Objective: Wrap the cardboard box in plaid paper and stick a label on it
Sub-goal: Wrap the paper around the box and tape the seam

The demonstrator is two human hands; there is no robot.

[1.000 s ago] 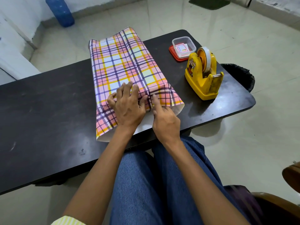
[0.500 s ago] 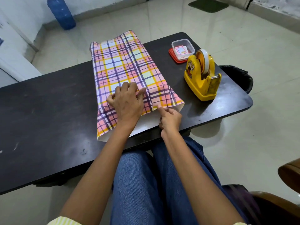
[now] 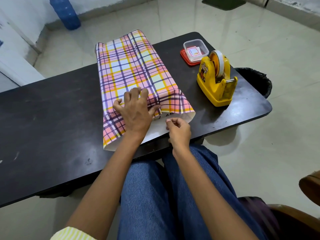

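Step in hand, by judgement: closing the near end. The plaid paper [image 3: 131, 70] sleeves the box, hidden inside, mid-table [image 3: 52, 110]; its near end gapes. The left hand [image 3: 136, 111] presses flat on top. The right hand [image 3: 179, 130], at 5 o'clock, is curled and holds nothing. Next: fold the flaps, then take tape from the dispenser [image 3: 216, 80] at 3 o'clock.

The cardboard box lay wholly hidden under the plaid paper [image 3: 131, 66]. The left hand [image 3: 136, 115] covered the paper's fold at centre frame. Dark marks [image 3: 166, 115] on the paper's white inner side sat partly under the thumb and were unreadable. Whether the right hand [image 3: 179, 131] pinched anything in its curled fingertips could not be told. The labels [image 3: 194, 52] in the clear container [image 3: 204, 47] were too small to read. The top edge cut off the blue bottle [image 3: 66, 13] at upper left and the green mat [image 3: 224, 1] at upper right. The black bin [image 3: 258, 80] stood half behind the table [image 3: 43, 127], which ran off the left edge.
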